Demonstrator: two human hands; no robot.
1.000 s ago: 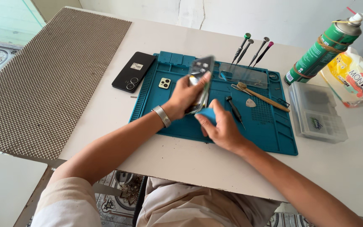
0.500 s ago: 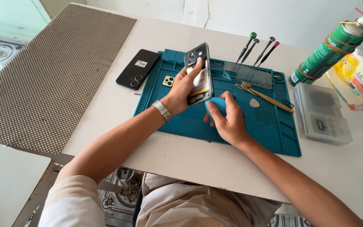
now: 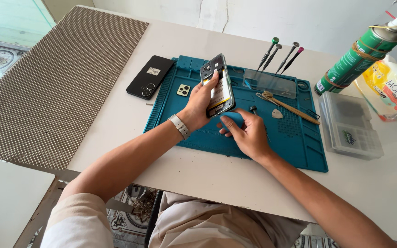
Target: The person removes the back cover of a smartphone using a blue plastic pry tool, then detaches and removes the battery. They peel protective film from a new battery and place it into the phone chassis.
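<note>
white table [image 3: 116, 115], teal repair mat [image 3: 295, 147]: opened phone held above it.

hidden: the lower end of the opened phone [image 3: 218, 86] sits behind the left hand [image 3: 201, 103], which grips it tilted over the mat, insides exposed, pale battery showing; what lies under the right hand [image 3: 249, 133] cannot be made out, fingers loosely curled on the mat just below the phone. nearby: black back cover [image 3: 149, 77] and small camera piece [image 3: 183, 90] to the left, four screwdrivers [image 3: 281, 54], brush [image 3: 290, 108], grey pick [image 3: 277, 114], green spray can [image 3: 357, 57], clear parts box [image 3: 351, 125], woven mat [image 3: 47, 82].
</note>
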